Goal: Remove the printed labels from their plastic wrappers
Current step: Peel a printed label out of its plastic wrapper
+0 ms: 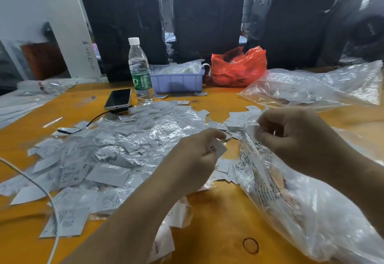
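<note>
Packing or garment-finishing workroom, by the look of it; orange worktable (pixel 218 218) heaped with loose size labels (pixel 99 172) and torn clear wrappers (pixel 145 135); three black film-wrapped bales (pixel 122 26) stacked behind; lilac parts tray (pixel 176 82); large clear bags (pixel 311 87) of stock.

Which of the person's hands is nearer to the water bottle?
Left. The left hand pinches a label just right of and below the water bottle; the right hand, gripping a plastic wrapper, is farther right.
</note>
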`<state>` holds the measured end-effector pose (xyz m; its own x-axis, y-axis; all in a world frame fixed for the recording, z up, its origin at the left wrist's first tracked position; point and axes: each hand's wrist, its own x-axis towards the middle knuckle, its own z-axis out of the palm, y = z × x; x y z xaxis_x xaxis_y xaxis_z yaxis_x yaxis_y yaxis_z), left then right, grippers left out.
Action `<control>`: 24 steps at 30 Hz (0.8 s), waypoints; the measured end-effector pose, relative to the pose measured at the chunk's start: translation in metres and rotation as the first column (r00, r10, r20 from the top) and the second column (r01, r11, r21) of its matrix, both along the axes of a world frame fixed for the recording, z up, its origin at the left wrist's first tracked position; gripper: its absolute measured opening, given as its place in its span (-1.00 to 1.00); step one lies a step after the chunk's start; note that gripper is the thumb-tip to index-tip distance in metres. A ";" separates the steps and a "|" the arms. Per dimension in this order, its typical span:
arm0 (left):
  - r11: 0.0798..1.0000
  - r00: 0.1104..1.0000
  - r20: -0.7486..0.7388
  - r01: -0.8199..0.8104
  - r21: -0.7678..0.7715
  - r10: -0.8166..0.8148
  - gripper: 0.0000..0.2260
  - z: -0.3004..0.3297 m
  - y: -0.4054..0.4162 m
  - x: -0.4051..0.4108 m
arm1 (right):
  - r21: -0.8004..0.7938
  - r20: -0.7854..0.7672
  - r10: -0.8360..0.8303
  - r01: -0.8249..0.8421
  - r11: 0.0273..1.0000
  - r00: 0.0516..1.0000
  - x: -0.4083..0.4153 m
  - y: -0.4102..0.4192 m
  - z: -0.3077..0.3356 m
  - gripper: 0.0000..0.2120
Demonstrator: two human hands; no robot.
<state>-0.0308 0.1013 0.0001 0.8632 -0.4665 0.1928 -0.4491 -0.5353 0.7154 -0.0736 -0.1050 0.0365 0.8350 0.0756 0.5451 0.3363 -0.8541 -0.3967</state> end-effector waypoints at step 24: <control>0.959 0.979 -0.132 -0.180 -0.216 0.154 -0.86 0.006 0.014 0.007 | 0.176 -0.080 0.227 -0.210 0.962 0.971 0.028 0.046 -0.033 -0.65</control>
